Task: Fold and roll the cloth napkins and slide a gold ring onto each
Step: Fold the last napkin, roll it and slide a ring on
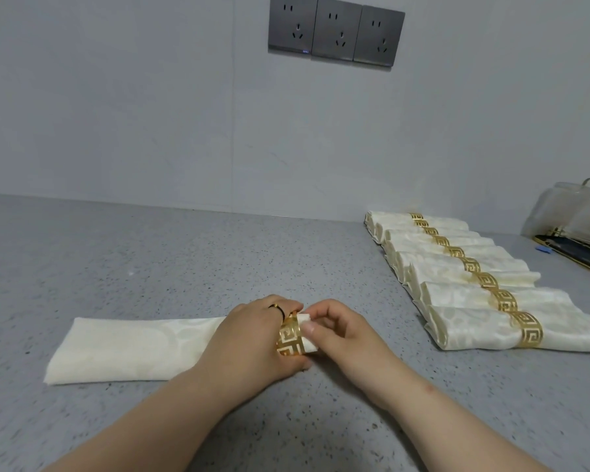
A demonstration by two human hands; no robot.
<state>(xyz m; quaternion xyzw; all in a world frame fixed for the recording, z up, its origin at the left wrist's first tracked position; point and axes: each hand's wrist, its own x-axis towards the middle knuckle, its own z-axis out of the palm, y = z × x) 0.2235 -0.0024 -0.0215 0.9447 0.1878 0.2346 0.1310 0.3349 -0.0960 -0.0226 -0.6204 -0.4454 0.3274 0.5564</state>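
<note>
A cream napkin (130, 349), folded into a long band, lies flat on the grey counter (218, 253) and stretches left from my hands. Its right end pokes through a gold ring (289, 338) with a key pattern. My left hand (252, 338) grips the ring and the cloth under it. My right hand (334, 327) pinches the short napkin tip that sticks out of the ring.
Several finished napkins (474, 277), each with a gold ring, lie in a diagonal row at the right. A clear container on a dark tray (573, 229) stands at the far right. Three wall sockets (336, 30) are above.
</note>
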